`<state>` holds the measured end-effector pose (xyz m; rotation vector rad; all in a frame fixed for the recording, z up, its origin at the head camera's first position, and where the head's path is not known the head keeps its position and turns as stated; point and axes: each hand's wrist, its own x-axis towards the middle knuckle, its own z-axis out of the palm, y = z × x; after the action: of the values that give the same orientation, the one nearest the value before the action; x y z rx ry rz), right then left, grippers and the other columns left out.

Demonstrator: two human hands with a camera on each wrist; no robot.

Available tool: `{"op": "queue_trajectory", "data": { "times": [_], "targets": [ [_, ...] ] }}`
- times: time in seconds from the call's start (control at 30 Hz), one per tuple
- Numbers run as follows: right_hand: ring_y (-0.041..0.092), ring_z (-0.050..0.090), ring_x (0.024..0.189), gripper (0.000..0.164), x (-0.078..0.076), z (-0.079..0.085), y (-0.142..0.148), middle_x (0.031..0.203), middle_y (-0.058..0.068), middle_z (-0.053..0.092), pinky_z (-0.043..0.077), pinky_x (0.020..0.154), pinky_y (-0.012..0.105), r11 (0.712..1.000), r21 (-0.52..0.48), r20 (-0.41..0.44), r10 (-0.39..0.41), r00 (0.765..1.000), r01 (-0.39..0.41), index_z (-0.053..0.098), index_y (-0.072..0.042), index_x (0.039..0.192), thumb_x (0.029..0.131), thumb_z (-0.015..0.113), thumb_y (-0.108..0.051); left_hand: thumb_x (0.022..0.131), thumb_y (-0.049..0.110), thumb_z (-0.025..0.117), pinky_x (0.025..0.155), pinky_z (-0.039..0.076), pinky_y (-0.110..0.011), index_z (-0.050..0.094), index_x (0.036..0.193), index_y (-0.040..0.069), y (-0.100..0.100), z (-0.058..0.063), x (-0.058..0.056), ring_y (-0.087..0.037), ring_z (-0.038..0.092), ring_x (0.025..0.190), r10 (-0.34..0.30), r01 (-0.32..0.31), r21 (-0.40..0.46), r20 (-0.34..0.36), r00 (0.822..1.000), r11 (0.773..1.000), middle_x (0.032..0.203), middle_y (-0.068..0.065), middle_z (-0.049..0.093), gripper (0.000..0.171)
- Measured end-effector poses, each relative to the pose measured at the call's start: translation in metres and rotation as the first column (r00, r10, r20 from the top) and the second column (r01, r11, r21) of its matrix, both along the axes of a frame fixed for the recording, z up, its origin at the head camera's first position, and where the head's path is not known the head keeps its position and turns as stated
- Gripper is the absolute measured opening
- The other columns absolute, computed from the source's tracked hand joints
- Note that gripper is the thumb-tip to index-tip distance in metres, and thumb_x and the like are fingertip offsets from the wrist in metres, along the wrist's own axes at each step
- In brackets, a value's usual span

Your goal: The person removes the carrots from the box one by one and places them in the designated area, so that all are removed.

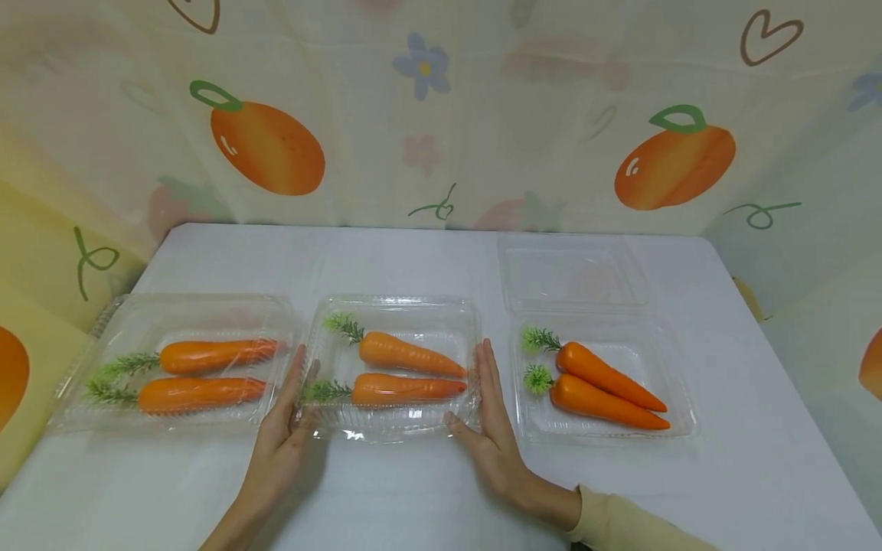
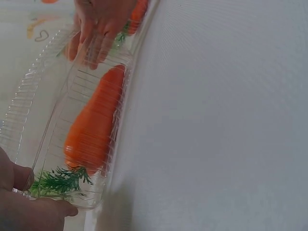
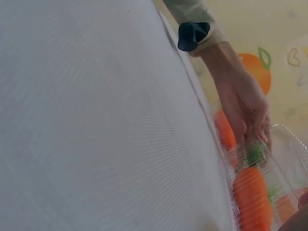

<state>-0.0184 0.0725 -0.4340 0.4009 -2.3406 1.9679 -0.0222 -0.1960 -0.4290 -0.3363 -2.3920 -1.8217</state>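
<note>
In the head view, a clear plastic clamshell box (image 1: 396, 306) with its lid down stands between my two hands. Inside lie two orange carrots, an upper carrot (image 1: 406, 353) and a lower carrot (image 1: 406, 389), green tops toward the left. My left hand (image 1: 279, 440) lies along the box's left side, fingers stretched forward. Against the right side rests my right hand (image 1: 494, 436), fingers straight and thumb at the front corner. The left wrist view shows a carrot (image 2: 94, 125) through the ribbed wall, with a hand at each end of the box.
On the left, another lidded clear box (image 1: 207, 310) holds two carrots (image 1: 207, 394). To the right stands a clear box (image 1: 606, 320) with its lid (image 1: 568, 268) folded back and two carrots (image 1: 609, 402) inside. A white table (image 1: 386, 497) bears them; a fruit-print cloth (image 1: 468, 107) hangs behind.
</note>
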Motion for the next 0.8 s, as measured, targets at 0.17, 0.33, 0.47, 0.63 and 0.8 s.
{"op": "queue_trajectory", "data": {
  "times": [0.17,0.33,0.47,0.63,0.8],
  "targets": [
    [0.009,0.000,0.149,0.080,0.0017,-0.0012,0.0010,0.165,0.009,-0.002,0.002,0.116,0.014,1.000,0.006,-0.003,0.004,1.000,-0.004,0.004,-0.007,0.158,0.093,0.051,0.002,0.095,-0.016,0.045,0.106,0.027,-0.007,0.017,0.157,0.010,0.0007,-0.0002,0.0008,0.004,0.031,0.139,0.018,-0.018,-0.001,-0.001,1.000,1.000,0.162,-0.015,0.012,0.073],
    [0.010,-0.001,0.149,0.072,0.0028,-0.0011,0.0028,0.165,0.008,-0.003,0.001,0.116,0.013,0.999,0.032,0.008,0.023,1.000,-0.023,0.004,-0.010,0.158,0.099,0.043,-0.001,0.097,-0.010,0.047,0.104,0.028,-0.006,0.016,0.157,0.011,0.0005,0.0002,0.0011,0.005,0.032,0.137,0.042,-0.042,-0.020,-0.003,0.999,0.999,0.161,-0.019,0.013,0.071],
    [0.013,-0.002,0.150,0.072,0.0028,0.0011,0.0034,0.165,0.006,-0.004,0.000,0.116,0.014,0.998,0.059,0.025,0.021,0.999,-0.023,0.002,-0.011,0.159,0.100,0.043,-0.001,0.097,-0.010,0.048,0.104,0.028,-0.005,0.015,0.158,0.011,0.0005,0.0010,0.0011,0.007,0.033,0.135,0.057,-0.057,-0.040,-0.005,0.998,0.998,0.160,-0.021,0.014,0.072],
    [0.016,-0.001,0.150,0.073,0.0043,0.0030,0.0043,0.165,0.005,-0.003,-0.001,0.116,0.016,0.996,0.093,0.034,0.011,0.999,-0.014,0.002,-0.013,0.159,0.100,0.044,-0.002,0.096,-0.009,0.050,0.106,0.024,-0.004,0.012,0.158,0.011,-0.0002,0.0016,0.0024,0.006,0.029,0.137,0.090,-0.090,-0.055,0.013,0.996,0.994,0.161,-0.021,0.013,0.076],
    [0.016,-0.001,0.150,0.072,0.0056,0.0044,0.0056,0.165,0.002,-0.004,-0.001,0.116,0.014,0.993,0.117,0.024,0.004,1.000,-0.007,0.003,-0.011,0.158,0.100,0.045,-0.002,0.096,-0.007,0.052,0.106,0.021,-0.002,0.016,0.158,0.011,0.0015,0.0009,0.0046,-0.011,0.018,0.146,0.162,-0.157,-0.064,0.078,0.984,0.985,0.160,-0.018,0.020,0.074]
  ]
}}
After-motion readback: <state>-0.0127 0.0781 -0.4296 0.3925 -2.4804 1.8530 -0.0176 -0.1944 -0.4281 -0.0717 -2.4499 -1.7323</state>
